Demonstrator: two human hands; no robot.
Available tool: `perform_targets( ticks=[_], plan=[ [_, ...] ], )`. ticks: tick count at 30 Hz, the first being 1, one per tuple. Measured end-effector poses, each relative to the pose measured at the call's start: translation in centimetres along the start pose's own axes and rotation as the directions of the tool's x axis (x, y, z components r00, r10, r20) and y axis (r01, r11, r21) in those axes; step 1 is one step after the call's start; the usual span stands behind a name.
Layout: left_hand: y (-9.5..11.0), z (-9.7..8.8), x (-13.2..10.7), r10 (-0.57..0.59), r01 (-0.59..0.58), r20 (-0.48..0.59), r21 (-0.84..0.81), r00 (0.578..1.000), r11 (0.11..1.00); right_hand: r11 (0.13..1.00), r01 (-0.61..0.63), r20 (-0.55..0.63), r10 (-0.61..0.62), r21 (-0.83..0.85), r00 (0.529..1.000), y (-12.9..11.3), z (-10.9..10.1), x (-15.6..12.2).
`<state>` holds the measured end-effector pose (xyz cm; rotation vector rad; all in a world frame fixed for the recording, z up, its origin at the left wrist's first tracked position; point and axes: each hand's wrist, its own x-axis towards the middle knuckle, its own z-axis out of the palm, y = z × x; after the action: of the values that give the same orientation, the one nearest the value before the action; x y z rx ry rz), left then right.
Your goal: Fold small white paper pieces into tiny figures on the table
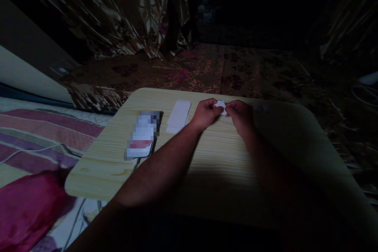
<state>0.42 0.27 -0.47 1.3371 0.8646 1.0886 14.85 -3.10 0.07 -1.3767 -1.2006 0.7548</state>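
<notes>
A small white folded paper piece (220,104) with a pointed, star-like outline is held up between my two hands over the far side of the wooden table. My left hand (206,114) pinches it from the left, thumb across its front. From the right, the fingers of my right hand (240,114) close on its other edge. Left of my left hand lies a stack of white paper strips (178,116), slightly fanned. Just right of my right hand, small pale pieces (261,108) rest on the table, too dim to make out fully.
A blurred-out phone-like slab (143,134) lies on the left of the light wooden table (100,161). Beside the table are a striped bedspread (44,130), a pink cloth or bag (32,208) and white cables (73,220). Patterned curtains (141,12) hang behind; the room is dark.
</notes>
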Motion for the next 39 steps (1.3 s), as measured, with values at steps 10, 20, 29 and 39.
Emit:
perform_targets(
  ticks=[10,20,29,39],
  plan=[
    [-0.09,-0.06,-0.08,0.012,-0.013,0.037,0.039,0.999,0.999,0.997,0.017,0.024,-0.016,-0.072,1.000,-0.05,-0.35,0.00],
    [0.07,-0.06,-0.21,0.027,-0.030,0.072,0.043,0.997,0.999,0.998,0.037,0.008,-0.037,-0.058,0.999,0.35,-0.28,0.10],
    [0.38,0.03,-0.37,0.047,-0.050,0.098,0.030,0.994,0.998,0.996,0.061,0.003,-0.061,-0.062,0.998,0.32,-0.36,0.04],
    [0.14,-0.05,-0.42,0.047,-0.061,0.095,0.148,0.994,0.987,0.995,0.055,-0.019,-0.057,-0.085,0.998,0.52,-0.29,0.21]
  ],
)
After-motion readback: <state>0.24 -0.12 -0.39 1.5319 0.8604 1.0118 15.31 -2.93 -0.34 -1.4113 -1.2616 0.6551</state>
